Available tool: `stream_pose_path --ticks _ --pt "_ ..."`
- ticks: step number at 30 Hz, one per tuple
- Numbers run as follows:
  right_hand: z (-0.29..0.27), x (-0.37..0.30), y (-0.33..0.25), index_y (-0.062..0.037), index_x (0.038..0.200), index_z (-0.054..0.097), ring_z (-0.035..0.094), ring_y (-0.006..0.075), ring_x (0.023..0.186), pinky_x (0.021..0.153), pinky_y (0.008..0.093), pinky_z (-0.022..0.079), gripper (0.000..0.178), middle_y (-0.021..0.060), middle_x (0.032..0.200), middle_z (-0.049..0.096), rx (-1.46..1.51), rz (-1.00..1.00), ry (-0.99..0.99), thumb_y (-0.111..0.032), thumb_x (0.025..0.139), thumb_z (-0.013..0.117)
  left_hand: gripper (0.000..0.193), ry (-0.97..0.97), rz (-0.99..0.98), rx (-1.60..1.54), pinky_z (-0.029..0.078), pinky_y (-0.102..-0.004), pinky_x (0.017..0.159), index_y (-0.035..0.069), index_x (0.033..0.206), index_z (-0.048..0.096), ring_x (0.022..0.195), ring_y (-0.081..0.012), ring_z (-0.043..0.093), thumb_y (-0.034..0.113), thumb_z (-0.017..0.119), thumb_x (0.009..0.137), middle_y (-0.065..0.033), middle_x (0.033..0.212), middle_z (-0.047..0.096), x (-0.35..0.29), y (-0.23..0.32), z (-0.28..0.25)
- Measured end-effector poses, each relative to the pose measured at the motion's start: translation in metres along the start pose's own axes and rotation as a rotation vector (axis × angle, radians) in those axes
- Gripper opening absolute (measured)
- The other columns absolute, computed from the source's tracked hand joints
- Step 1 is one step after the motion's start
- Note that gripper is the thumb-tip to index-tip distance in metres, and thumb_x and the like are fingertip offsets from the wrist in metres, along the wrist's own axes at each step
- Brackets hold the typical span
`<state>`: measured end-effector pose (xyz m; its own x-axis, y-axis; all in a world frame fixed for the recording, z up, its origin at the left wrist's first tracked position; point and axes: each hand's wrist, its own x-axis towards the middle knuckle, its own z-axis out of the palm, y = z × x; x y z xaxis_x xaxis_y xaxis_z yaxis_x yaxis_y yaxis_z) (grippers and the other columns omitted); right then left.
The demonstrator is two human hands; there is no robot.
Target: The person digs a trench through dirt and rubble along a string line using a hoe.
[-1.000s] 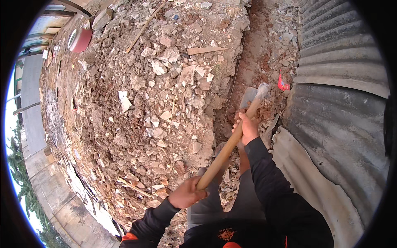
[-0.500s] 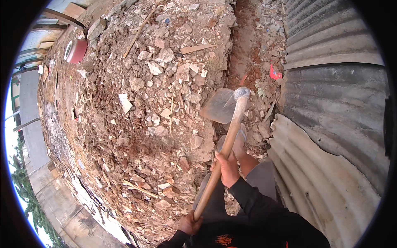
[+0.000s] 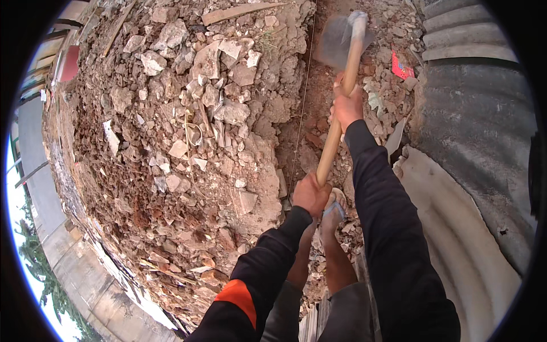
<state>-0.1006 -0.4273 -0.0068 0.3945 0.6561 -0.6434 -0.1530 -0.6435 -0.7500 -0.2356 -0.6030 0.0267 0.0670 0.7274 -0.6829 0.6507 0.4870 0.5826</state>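
Note:
Both my hands are wrapped round the wooden handle of a hoe (image 3: 336, 134). My left hand (image 3: 311, 195) grips it near the butt end, close to my body. Farther up the shaft, nearer the head, is my right hand (image 3: 347, 101). The broad, flat metal blade (image 3: 334, 44) hangs over a narrow reddish trench (image 3: 322, 71); whether it touches the soil I cannot tell. A thin string (image 3: 300, 122) runs along the trench's left side. My arms are stretched forward, and my sandalled feet (image 3: 333, 211) stand below the handle.
Broken rubble (image 3: 188, 119) and loose stones cover the ground to the left of the trench. Corrugated sheets (image 3: 476, 119) line the right side. A red packet (image 3: 401, 66) lies beside the trench, and a pinkish-red container (image 3: 69, 64) is at far left.
The hoe has swung forward, away from my body, its blade now farther up the trench. Both arms have extended with it, and the view has shifted.

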Motion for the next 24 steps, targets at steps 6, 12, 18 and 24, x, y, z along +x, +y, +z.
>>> stream_pose_path --ticks 6,12,18,24 --pt "-0.06 -0.153 0.065 -0.0089 0.12 0.042 0.048 0.0105 0.045 0.037 0.0271 0.043 0.031 0.0015 0.073 0.048 -0.008 0.194 -0.055 -0.02 0.099 0.062 0.038 -0.233 -0.301 -0.024 0.053 -0.05 0.081 0.001 0.108 0.06 0.091 -0.0421 0.069 0.028 0.07 0.083 -0.0252 0.089 0.069 -0.183 -0.032 0.03" --pt "-0.041 -0.053 -0.027 -0.004 0.104 0.039 0.051 0.0143 0.044 0.038 0.0299 0.044 0.037 0.0047 0.068 0.05 0.066 -0.243 0.116 -0.035 0.102 0.058 0.026 0.038 0.119 0.08 0.053 -0.0495 0.072 0.002 0.098 0.059 0.079 -0.0447 0.067 0.019 0.07 0.082 -0.0235 0.079 0.067 -0.011 -0.001 0.017" --pt "-0.045 -0.057 0.069 -0.002 0.112 0.042 0.055 0.0191 0.046 0.04 0.0344 0.047 0.038 0.008 0.069 0.054 -0.218 0.192 -0.092 -0.032 0.098 0.061 0.035 -0.08 -0.245 -0.11 0.054 -0.0458 0.075 -0.004 0.106 0.06 0.082 -0.0405 0.07 0.019 0.067 0.081 -0.0259 0.087 0.068 -0.111 -0.012 0.061" --pt "-0.082 -0.181 0.019 -0.0077 0.109 0.045 0.048 0.0112 0.044 0.038 0.0274 0.043 0.031 0.0007 0.067 0.045 0.022 0.141 0.025 -0.038 0.104 0.051 0.038 -0.204 -0.24 -0.032 0.053 -0.0515 0.083 0.0 0.108 0.06 0.088 -0.0453 0.068 0.025 0.07 0.082 -0.0274 0.087 0.068 -0.196 -0.016 0.031"
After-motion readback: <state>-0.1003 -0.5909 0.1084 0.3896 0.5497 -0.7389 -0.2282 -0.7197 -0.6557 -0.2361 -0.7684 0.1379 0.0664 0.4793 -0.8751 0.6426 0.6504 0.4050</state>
